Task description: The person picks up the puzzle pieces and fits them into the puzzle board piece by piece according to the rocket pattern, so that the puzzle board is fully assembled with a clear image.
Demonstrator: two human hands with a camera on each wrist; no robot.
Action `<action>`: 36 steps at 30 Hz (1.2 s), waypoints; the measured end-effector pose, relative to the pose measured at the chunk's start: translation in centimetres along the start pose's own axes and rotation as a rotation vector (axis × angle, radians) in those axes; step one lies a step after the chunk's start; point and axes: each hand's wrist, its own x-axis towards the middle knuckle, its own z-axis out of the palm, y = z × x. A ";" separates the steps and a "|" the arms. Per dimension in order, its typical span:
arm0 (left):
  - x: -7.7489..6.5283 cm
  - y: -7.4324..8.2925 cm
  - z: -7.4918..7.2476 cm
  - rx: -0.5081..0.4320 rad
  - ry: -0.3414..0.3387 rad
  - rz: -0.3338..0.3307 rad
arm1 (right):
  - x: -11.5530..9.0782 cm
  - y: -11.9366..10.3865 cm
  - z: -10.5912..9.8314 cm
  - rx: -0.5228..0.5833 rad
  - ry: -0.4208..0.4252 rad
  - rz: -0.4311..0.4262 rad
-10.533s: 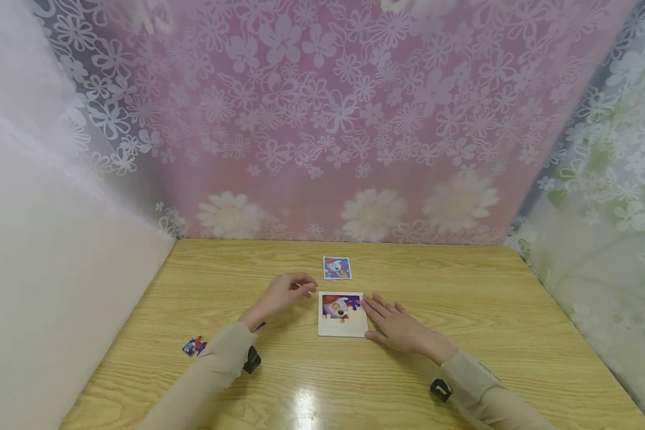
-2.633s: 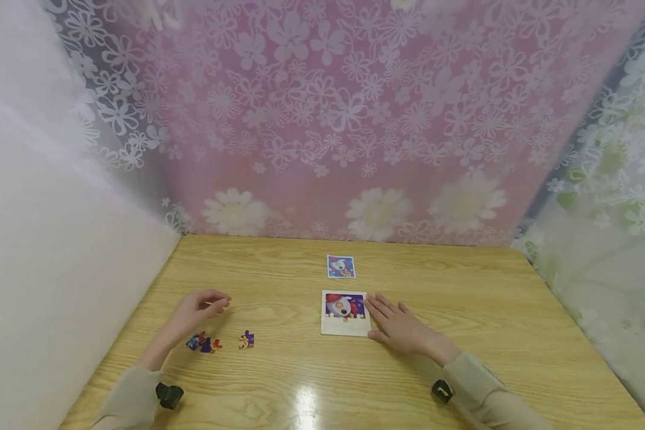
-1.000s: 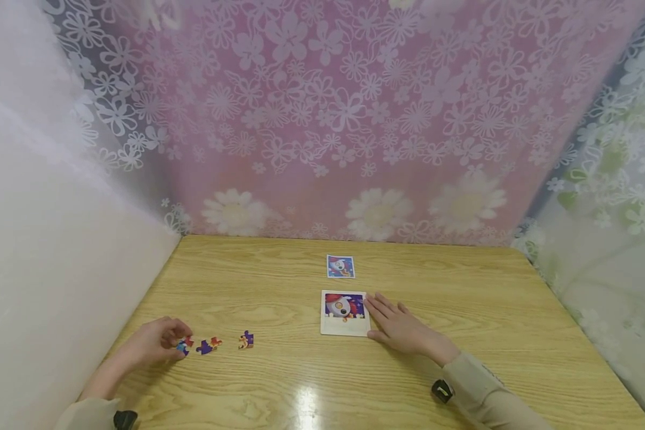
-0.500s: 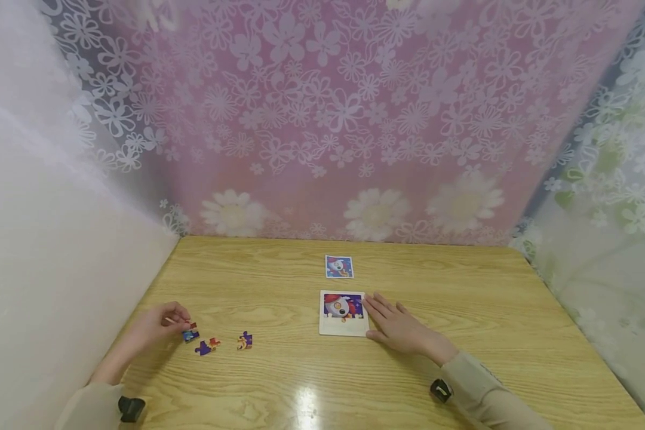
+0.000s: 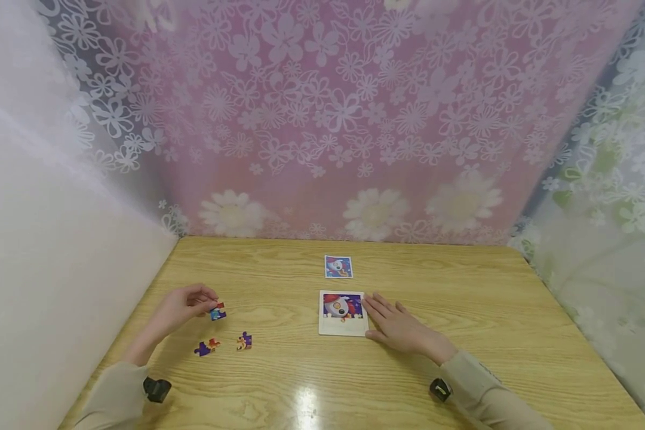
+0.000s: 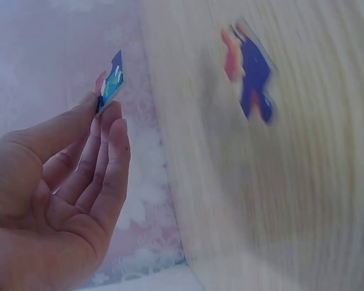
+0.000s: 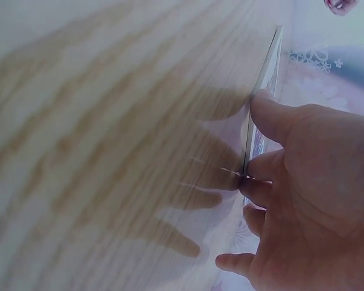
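Between thumb and fingertips my left hand (image 5: pixel 185 306) pinches a blue and red jigsaw piece (image 5: pixel 218 311), raised over the left side of the table. The left wrist view shows this jigsaw piece (image 6: pixel 111 82) held by its edge. My right hand (image 5: pixel 400 325) lies with extended fingers along the right edge of a white puzzle tray (image 5: pixel 329 328). In the tray's upper part, joined pieces form a white dog-like face (image 5: pixel 337 306); its lower part is bare white. In the right wrist view, thumb and fingertips touch the tray's edge (image 7: pixel 250 133).
Two loose places hold pieces on the table: purple and orange jigsaw pieces (image 5: pixel 206 347) near the left forearm, and a purple and yellow piece (image 5: pixel 244 341) right of them. A small picture card (image 5: pixel 338 267) lies behind the tray. A floral curtain (image 5: pixel 322 149) backs the table.
My left hand picked up the blue and red jigsaw piece from the far left and moved it right and away from me. Earlier, more of the tray's top row was filled in. The right hand stayed.
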 end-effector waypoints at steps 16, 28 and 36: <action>4.9 5.0 4.0 -0.023 0.003 0.051 | 0.2 0.3 0.4 -0.016 0.006 -0.012; 8.1 8.5 7.6 -0.087 -0.041 0.098 | 0.4 0.9 1.2 -0.015 0.035 -0.003; 9.7 10.3 10.6 -0.121 -0.090 0.155 | 0.1 0.5 0.7 -0.011 0.039 -0.031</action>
